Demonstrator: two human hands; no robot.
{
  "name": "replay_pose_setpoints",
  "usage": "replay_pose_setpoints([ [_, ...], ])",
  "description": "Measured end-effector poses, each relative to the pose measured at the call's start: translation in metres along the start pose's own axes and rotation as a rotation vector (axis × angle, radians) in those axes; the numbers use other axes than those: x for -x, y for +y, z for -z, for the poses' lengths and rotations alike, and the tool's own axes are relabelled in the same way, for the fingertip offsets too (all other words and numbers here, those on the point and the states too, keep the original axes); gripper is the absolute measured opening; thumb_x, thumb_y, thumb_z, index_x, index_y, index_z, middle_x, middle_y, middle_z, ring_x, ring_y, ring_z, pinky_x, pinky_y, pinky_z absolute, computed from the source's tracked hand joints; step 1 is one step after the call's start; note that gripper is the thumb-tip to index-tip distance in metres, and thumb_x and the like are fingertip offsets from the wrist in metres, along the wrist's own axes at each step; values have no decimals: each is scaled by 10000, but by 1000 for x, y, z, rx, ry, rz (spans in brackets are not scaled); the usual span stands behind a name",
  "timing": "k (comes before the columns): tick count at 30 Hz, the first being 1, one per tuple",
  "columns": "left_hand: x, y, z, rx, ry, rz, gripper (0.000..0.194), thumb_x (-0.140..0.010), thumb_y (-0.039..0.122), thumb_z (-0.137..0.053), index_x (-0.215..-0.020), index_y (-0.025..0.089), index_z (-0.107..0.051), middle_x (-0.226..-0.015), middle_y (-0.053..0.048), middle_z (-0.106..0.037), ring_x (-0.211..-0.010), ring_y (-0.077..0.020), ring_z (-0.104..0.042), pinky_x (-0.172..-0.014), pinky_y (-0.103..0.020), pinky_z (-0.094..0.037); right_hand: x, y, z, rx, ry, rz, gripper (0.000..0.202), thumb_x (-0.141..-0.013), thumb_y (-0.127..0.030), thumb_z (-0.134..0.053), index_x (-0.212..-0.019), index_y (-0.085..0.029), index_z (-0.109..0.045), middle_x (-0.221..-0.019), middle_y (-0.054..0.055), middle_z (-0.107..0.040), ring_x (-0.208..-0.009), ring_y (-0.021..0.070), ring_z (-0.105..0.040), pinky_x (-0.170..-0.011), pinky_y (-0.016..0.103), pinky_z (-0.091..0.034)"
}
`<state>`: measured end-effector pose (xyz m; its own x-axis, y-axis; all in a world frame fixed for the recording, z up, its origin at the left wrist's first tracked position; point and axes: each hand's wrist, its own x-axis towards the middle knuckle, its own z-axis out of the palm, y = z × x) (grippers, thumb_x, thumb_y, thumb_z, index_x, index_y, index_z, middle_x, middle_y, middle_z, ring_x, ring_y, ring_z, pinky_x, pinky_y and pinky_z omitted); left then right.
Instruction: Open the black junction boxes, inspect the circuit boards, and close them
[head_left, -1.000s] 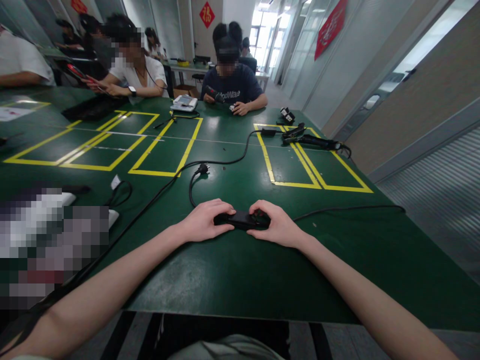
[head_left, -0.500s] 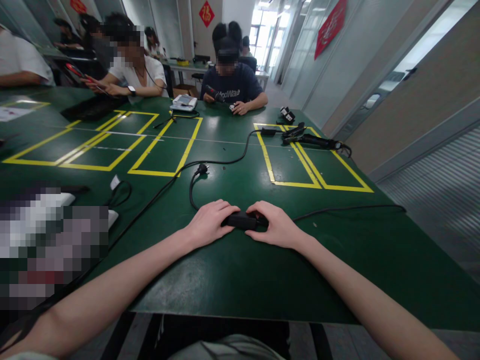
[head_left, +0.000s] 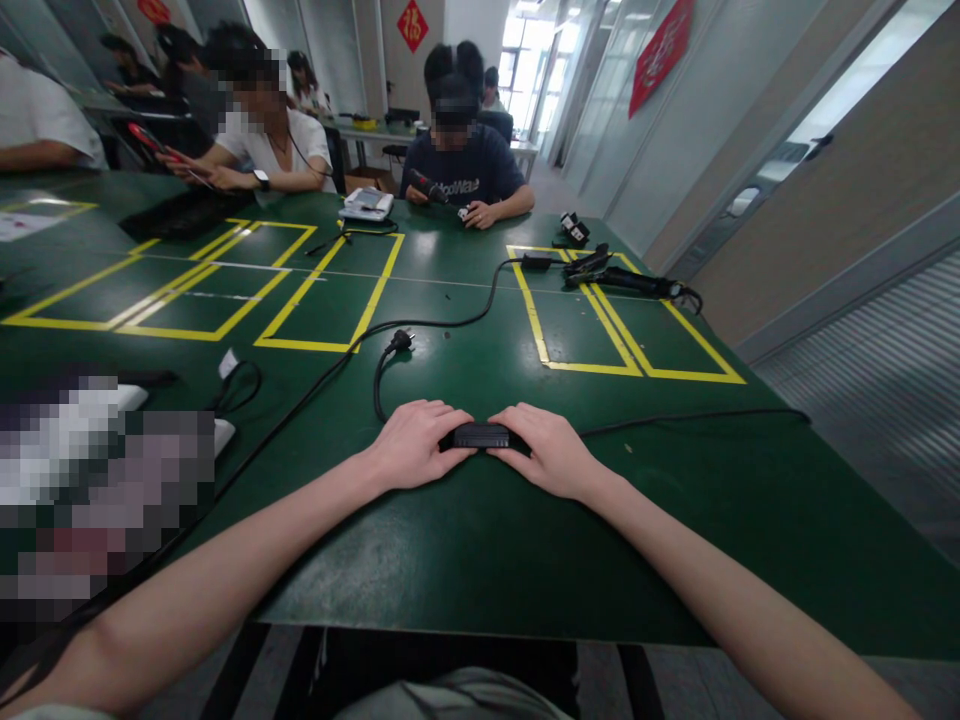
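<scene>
A black power adapter (head_left: 481, 437) sits low over the table in front of me, a ridged side facing the camera. My left hand (head_left: 420, 445) grips its left end between thumb and fingers. My right hand (head_left: 546, 448) pinches the right end the same way, and both ends are partly hidden by the fingers. From behind my left hand a short black cord loops up to a plug (head_left: 403, 341) lying on the table. A thin black cable (head_left: 697, 418) runs out to the right from behind my right hand.
The green table (head_left: 480, 560) carries yellow tape rectangles (head_left: 592, 368). A long black cable (head_left: 315, 385) crosses it on the left, near blurred-out items (head_left: 112, 480). Black gear (head_left: 630, 280) lies at back right. Across the table a person (head_left: 465, 160) handles small objects.
The adapter has turned in my hands, so its ridged side now shows instead of a smooth one. My right fingers have drawn in closer around its end. The plug has shifted slightly left.
</scene>
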<state>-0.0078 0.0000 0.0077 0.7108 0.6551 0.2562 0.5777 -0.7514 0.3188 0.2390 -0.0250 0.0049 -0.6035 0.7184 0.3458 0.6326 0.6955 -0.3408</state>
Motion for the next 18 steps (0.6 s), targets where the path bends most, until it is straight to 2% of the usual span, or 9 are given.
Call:
replay_pose_setpoints([
  [5,1,1,2,0,-12,-11,252,-975,395,-637,-1124,198,-683,-962,-53,-746,-876,-229,-697,-794,-337,-519,-1,0,2,9,68,98,238,-1015,-351,-585,-1175,-190,-659,-1091,113,-750,-946,247,-688,-840,390,-564],
  [13,1,2,-3,-46,81,-124,364,-1033,435,-547,-1277,180,-632,-1083,-90,-747,-972,-236,-681,-846,-355,-523,1,0,3,91,98,88,272,-994,-379,-620,-1128,-161,-714,-984,120,-770,-860,244,-716,-760,373,-577],
  [18,2,2,-3,-59,75,-148,350,-1053,416,-519,-1243,159,-662,-1030,-101,-753,-938,-229,-687,-821,-353,-519,1,1,1,46,132,146,313,-983,-384,-643,-1202,-169,-706,-1069,124,-784,-934,248,-741,-833,387,-596],
])
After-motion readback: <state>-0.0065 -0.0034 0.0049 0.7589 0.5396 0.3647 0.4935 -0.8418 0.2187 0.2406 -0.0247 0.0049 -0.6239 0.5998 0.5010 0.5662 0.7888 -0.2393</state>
